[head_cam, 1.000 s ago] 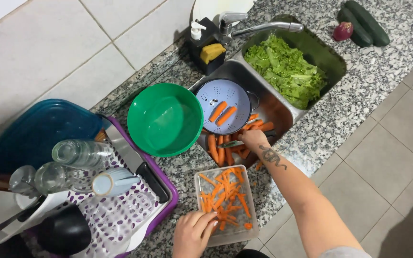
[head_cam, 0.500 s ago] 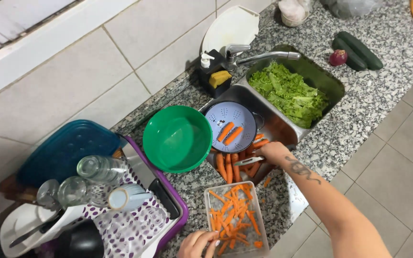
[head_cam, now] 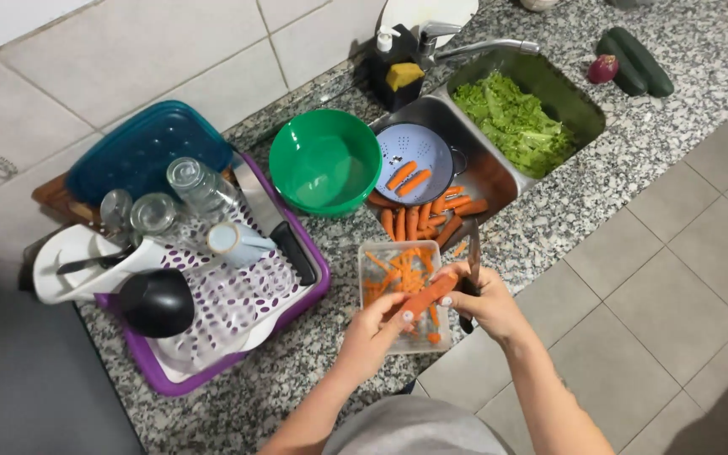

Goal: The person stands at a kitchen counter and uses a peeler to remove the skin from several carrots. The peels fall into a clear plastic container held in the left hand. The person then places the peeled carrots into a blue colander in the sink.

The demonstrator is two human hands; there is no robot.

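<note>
Since half a second ago, our right hand has left the sink and now grips a knife, while our left hand pinches a carrot over the clear container, lower centre. We should keep fingertips behind the blade and let peelings drop inside.

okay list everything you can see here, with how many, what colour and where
carrot: one, orange, held in both hands over the container
clear container: one, holds carrot peelings, counter edge
peeler: one, dark handle, right hand
loose carrots: several, orange, sink
colander: one, pale blue, two carrots inside, sink
lettuce: green, in green tub
green bowl: one, counter
dish rack: one, purple, left, with glasses
cucumbers: two, dark green, top right
left hand: on carrot
right hand: on carrot and peeler
</note>
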